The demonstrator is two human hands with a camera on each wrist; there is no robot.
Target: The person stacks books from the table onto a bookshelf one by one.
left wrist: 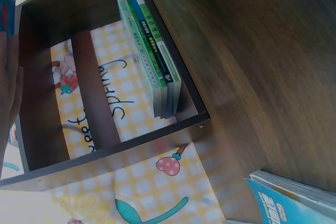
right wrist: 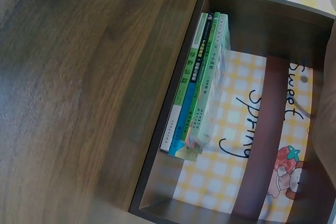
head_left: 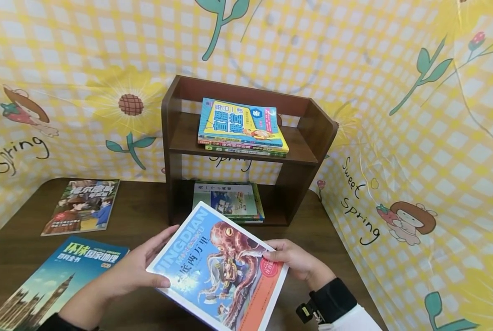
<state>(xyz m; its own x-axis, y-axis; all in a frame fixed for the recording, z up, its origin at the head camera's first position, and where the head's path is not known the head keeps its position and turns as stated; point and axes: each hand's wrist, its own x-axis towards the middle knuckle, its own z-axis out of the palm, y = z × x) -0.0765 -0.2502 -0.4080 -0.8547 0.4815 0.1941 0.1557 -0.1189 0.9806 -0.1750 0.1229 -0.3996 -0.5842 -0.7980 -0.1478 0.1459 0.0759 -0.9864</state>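
Note:
Both hands hold a picture-covered book [head_left: 226, 271] with a red octopus on a blue ground and an orange band. It is tilted in front of the shelf in the head view. My left hand [head_left: 136, 264] grips its left edge, thumb on the cover and fingers at the side. At the upper right edge, my right hand [head_left: 298, 259] pinches it with the thumb over the cover. Only a sliver of the left hand [left wrist: 8, 82] enters the left wrist view. A brown two-tier bookshelf [head_left: 240, 158] stands behind the book.
Several books [head_left: 240, 126] lie stacked on the upper tier, and another stack [head_left: 230, 200] lies on the lower one. To the left on the dark wood table [head_left: 147, 202] are a magazine-like book [head_left: 83, 205] and a blue book [head_left: 56, 285]. Patterned cloth [head_left: 395, 138] hangs behind.

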